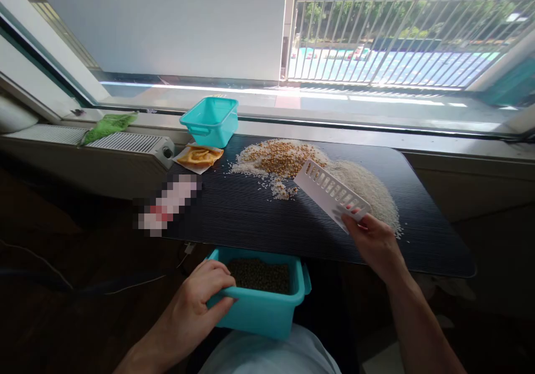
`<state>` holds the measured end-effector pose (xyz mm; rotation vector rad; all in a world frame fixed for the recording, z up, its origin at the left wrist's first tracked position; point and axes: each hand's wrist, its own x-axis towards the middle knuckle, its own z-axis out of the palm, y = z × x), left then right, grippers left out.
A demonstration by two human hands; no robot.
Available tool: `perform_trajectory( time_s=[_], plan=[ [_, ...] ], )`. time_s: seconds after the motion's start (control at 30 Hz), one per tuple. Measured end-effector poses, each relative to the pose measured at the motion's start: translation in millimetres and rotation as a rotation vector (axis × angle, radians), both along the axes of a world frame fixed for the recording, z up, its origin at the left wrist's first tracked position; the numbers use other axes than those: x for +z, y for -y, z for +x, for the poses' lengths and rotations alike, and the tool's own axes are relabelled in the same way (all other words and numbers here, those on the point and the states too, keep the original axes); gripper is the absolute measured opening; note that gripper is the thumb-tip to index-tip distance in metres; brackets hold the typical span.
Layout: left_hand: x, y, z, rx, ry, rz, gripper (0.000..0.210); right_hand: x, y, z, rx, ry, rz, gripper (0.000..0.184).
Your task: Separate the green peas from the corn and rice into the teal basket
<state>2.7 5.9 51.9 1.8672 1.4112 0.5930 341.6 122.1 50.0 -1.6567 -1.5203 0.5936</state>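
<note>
My left hand [209, 291] grips the near-left rim of a turquoise plastic bin [261, 312] below the table's front edge. Small dark grains [259, 275] lie inside that bin. In my right hand [376, 240] is a flat white plastic strip [330, 193] with a row of slots, pinched at its lower right end. The strip is held tilted over the dark table, its far end by a heap of yellow-brown grains [284, 159] mixed with white ones. Partly behind the strip and my hand spreads a pile of white rice-like grains [363, 187].
A second turquoise bin [213, 120] stands at the table's back left. Before it lies folded yellow-brown food on paper [199, 156]. A blurred-out pale item [169, 204] sits at the left edge. A green cloth [109, 127] rests on the radiator [129, 141]. The window runs behind the table [234, 212].
</note>
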Motion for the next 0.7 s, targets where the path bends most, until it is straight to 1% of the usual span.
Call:
perform_trajectory(
  time_s=[0.1,0.27,0.47,0.7],
  plan=[
    [0.5,-1,3,-0.007,-0.007,-0.021,0.016,-4.6,-4,0,-0.012,-0.006,-0.035,0.038],
    [0.1,-2,3,-0.012,-0.011,-0.005,0.015,-12.4,-2,-2,0.051,-0.079,-0.027,0.041],
    [1.8,-6,5,-0.014,-0.011,0.006,0.017,-9.5,5,-12,0.118,-0.140,-0.073,0.037],
    [2.3,-6,5,0.000,0.010,0.027,0.016,-7.8,15,-16,0.191,-0.171,-0.050,0.033]
  ],
)
